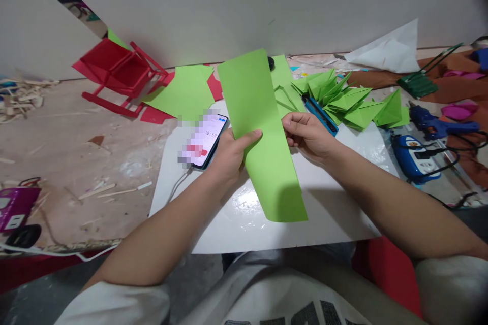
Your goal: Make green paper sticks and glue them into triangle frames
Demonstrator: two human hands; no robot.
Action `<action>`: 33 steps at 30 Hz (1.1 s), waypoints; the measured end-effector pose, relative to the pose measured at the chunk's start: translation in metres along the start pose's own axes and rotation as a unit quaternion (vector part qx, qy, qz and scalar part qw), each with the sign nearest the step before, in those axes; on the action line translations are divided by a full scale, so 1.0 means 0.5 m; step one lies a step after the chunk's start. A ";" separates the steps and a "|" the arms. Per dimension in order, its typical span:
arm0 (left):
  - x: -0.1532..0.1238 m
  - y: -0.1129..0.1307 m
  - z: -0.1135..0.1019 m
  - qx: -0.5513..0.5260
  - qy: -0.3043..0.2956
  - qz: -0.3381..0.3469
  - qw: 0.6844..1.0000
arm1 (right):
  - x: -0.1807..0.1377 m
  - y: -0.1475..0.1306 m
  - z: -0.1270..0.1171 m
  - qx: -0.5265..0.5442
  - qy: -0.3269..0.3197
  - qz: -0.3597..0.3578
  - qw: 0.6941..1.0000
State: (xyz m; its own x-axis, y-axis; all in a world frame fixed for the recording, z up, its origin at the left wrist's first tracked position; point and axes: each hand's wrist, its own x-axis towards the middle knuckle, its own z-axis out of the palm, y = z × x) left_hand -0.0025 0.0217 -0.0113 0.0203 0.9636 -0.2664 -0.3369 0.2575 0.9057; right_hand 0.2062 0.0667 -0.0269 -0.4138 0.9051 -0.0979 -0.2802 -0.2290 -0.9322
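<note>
Holding, head view (the only one): green sheet (247, 86), qty 1, long, slanting upper L to lower R, approx. centre, over white board (236, 236) on worktop (68, 147). Lower end slightly curled; touching board or not, can't tell.

L hand (231, 155): grasping sheet, thumb flat on its face, other fingers mostly hidden behind.

R hand (307, 134): fingers bent, thumb near forefinger, at sheet's R edge; pinching paper or just beside it, can't tell.

Handling notes (judgement): looks like edge work. L thumb pressure light, to avoid dents. R fingertips best run along edge in short passes; align layers, if any, before pressing. Curl could skew a crease; flatten on board 1st.

Adjacent items: phone (209, 134), on board, L of sheet, cable (179, 182) attached near L forearm; snag risk. Blue tool (319, 116), beyond R hand, w/ folded green pieces (348, 104) beside it; crush risk, so R forearm best raised when reaching over.
</note>
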 end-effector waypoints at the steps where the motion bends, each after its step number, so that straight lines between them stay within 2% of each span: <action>1: -0.001 0.000 0.001 0.002 0.000 -0.001 1.000 | 0.000 0.000 0.001 -0.014 -0.004 -0.002 1.000; 5: -0.001 -0.003 0.003 0.003 0.011 0.001 1.000 | -0.004 0.000 0.010 -0.084 -0.005 -0.008 0.996; 9: 0.015 0.000 -0.008 -0.001 0.024 0.029 0.999 | -0.006 -0.003 0.014 -0.099 0.022 -0.006 0.995; 16: 0.053 0.022 -0.042 0.009 0.105 0.093 0.990 | -0.010 -0.008 0.012 -0.128 0.029 -0.005 0.991; 19: 0.053 0.025 -0.042 0.013 0.101 0.094 0.990 | -0.007 -0.009 0.015 -0.132 0.042 -0.019 0.990; 25: 0.041 0.017 -0.028 0.038 0.071 0.062 0.995 | 0.005 -0.011 0.015 -0.101 0.121 -0.040 0.987; 33: 0.039 0.012 -0.030 0.056 0.073 0.048 0.995 | 0.006 0.012 0.011 -0.050 0.135 -0.014 0.990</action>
State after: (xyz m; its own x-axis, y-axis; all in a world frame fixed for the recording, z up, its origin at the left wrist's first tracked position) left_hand -0.0181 0.0412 -0.0158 -0.1459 0.9659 -0.2137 -0.2226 0.1784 0.9584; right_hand 0.1985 0.0661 -0.0309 -0.1568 0.9764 -0.1485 -0.1965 -0.1782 -0.9642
